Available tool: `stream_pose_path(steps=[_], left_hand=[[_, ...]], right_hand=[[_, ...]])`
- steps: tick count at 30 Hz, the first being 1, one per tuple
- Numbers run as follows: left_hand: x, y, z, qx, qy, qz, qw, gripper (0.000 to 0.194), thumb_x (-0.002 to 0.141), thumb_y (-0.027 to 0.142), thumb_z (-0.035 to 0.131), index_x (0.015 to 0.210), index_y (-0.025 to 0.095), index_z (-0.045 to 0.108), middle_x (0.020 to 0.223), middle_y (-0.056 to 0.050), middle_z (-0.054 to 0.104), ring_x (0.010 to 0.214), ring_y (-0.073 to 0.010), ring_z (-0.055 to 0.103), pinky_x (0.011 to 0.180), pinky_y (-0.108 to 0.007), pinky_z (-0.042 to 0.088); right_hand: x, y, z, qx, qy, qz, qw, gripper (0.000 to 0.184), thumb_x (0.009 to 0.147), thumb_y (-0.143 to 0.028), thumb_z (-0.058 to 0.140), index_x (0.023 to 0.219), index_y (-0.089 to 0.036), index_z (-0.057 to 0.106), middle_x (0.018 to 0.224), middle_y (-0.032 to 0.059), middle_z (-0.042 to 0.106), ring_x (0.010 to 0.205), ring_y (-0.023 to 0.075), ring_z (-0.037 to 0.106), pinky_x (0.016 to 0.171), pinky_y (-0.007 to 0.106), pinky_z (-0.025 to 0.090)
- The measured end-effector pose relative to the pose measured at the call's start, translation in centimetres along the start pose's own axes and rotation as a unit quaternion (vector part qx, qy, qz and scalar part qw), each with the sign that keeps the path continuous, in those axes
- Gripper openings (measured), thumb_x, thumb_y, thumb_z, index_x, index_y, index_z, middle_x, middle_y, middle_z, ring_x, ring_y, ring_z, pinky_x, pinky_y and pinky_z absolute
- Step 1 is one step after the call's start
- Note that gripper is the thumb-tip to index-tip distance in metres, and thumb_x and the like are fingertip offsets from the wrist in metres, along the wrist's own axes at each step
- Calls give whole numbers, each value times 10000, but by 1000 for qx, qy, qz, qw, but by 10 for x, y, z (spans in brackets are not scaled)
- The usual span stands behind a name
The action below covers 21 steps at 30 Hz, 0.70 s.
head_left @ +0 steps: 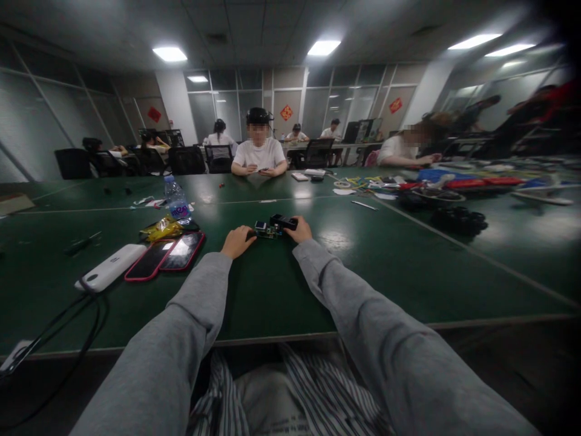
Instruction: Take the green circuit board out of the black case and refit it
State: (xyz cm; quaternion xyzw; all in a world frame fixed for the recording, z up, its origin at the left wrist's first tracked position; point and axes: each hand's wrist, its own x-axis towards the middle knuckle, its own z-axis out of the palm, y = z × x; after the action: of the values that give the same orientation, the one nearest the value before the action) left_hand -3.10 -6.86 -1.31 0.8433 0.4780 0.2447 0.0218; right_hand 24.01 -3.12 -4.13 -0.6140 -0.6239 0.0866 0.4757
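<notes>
Both hands are stretched out over the green table [267, 290]. My right hand [301, 231] is closed round the right end of a black plastic case [282, 221], with the thumb on its near side. Just in front of the case is a small green circuit board [271, 231] with a little square screen at its left; I cannot tell whether the two are joined. My left hand [238, 241] is closed at the left end of the board, fingers and thumb together on a small dark piece [251, 232] too small to name.
To the left lie two red-edged phones [183, 251], a white power bank [111, 266] with cables, a yellow packet [163, 229], a water bottle [177, 200] and a screwdriver [84, 243]. A pen [364, 206] and tangled wires [363, 183] are right. A person [258, 151] sits opposite.
</notes>
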Motion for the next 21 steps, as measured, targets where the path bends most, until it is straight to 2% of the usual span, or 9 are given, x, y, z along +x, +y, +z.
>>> stream_pose_path(steps=[5,10,13,16,21], left_hand=[[0,1,-1,0,10,-3,1000,317,931,401,480,1136,185,590,1151,-105,620,1082,-273,572,923,-417,434],[0,1,-3,-6,8,-8,1000,316,937,410,471,1139,210,609,1151,-85,628,1069,-260,582,915,-399,440],[0,2,-4,-7,8,-9,1000,313,924,420,495,1127,220,623,1144,-83,629,1075,-270,578,920,-402,432],[-1,4,-6,-6,14,-11,1000,310,923,426,497,1119,226,629,1140,-80,631,1072,-273,577,918,-400,426],[-2,7,-8,7,38,-32,999,297,908,435,528,1083,222,639,1116,-71,642,1058,-253,582,910,-366,419]], right_hand=[[-4,-6,0,-61,-15,-4,998,524,643,-243,766,1124,-194,566,1063,125,618,1034,315,563,905,496,449],[-10,-19,-6,-99,0,-18,995,590,699,-284,722,1253,-214,530,1166,157,520,1123,366,456,902,531,415],[-15,-29,-11,-106,4,-52,993,498,744,-291,677,1229,-263,566,1214,132,468,1167,357,401,930,518,380],[-20,-36,-14,-121,-8,-105,987,378,761,-221,636,1130,-304,636,1265,95,439,1205,341,357,953,498,331],[-28,-43,-15,-179,-38,-200,962,392,759,-146,592,1103,-323,657,1315,68,431,1241,318,316,953,466,276]])
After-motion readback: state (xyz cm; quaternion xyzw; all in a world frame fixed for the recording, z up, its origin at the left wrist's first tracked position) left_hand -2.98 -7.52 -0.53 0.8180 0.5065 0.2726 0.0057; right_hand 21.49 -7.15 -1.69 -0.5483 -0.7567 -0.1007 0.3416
